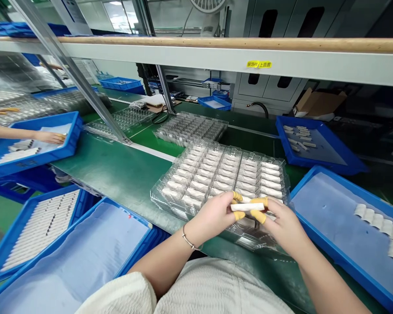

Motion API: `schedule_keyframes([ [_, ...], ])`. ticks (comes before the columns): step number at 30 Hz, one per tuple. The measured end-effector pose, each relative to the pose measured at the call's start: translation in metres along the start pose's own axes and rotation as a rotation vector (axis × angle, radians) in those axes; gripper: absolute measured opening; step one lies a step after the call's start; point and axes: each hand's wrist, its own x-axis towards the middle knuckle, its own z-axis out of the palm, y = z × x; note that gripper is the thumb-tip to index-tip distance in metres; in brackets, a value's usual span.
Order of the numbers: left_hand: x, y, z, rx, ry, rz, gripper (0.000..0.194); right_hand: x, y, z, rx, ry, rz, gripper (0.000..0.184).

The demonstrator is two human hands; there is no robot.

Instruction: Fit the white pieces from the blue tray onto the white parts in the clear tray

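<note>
Between my two hands is a white elongated plastic part [247, 207], pinched at both ends just above a clear plastic tray. My left hand [218, 213], with yellow finger cots on its fingertips, grips the left end. The right end sits between the yellow-covered thumb and fingers of my right hand [281, 220]. Beneath them, the clear blister tray [157, 194] carries rows of similar white parts in its pockets. My hands hide some of its front pockets.
A lined blue tray [327, 205] at right holds several white pieces. Another blue tray [334, 150] stands behind it. At left are blue trays [94, 244], one with rows of white parts. A co-worker's hand [50, 136] reaches into a blue bin. A metal post [72, 74] and shelf beam [196, 52] cross above.
</note>
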Motion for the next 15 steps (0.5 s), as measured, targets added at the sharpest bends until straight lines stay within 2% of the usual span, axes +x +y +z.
schedule_keyframes([
  [4,-0.003,-0.003,-0.001,-0.228,-0.022,-0.012,0.023,-0.005,0.015,-0.001,0.204,0.048,0.145,0.024],
  [8,-0.002,-0.007,0.005,-0.466,-0.024,-0.047,0.022,-0.007,0.019,0.004,0.460,0.058,0.290,0.036],
  [12,0.002,-0.011,0.012,-0.719,-0.060,-0.112,0.029,-0.011,0.021,0.004,0.488,0.063,0.311,0.038],
  [15,0.004,-0.013,0.013,-0.823,-0.071,-0.136,0.033,-0.012,0.027,0.005,0.524,0.061,0.301,0.043],
])
